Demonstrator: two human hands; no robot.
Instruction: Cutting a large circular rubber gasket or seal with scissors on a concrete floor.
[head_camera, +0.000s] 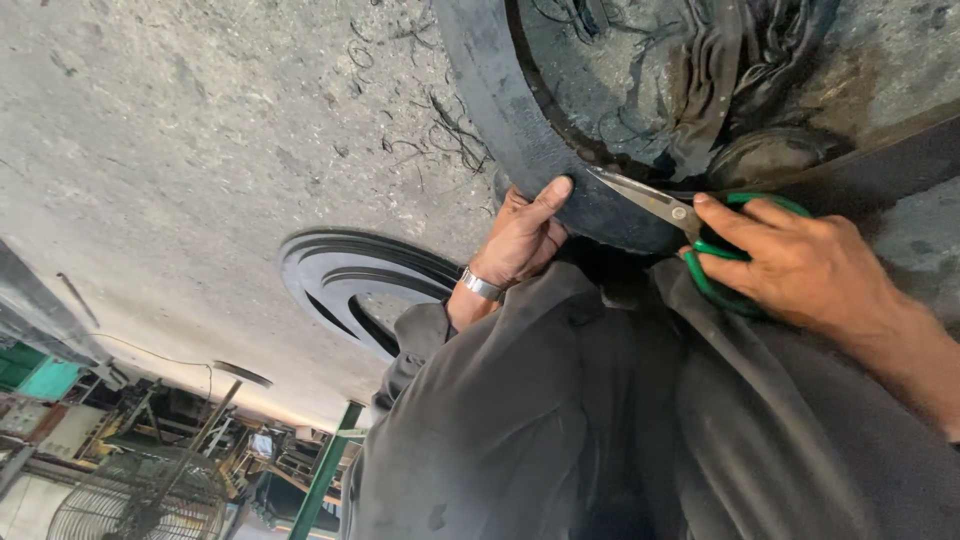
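Head view: the left hand (520, 240) grips the edge of a large black rubber ring (530, 120) lying on the concrete floor (200, 150), thumb on top, fingers curled under. The right hand (800, 265) holds green-handled scissors (690, 225), fingers closed through the loops, blades slightly parted at the ring's rim. A 2nd rubber ring (350, 280) lies nearby.

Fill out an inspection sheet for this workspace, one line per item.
Surface: grey concrete floor, dusty.
Job's things: black rubber ring; green-handled scissors, blades at the ring's edge.
Clutter: thin rubber shavings; second rubber ring lying flat; rubber scraps inside the ring.
Grippers: left hand grips the ring's edge; right hand holds the scissors.
Cables: nothing seen.
Surroundings: fan, green post, workshop gear beyond.
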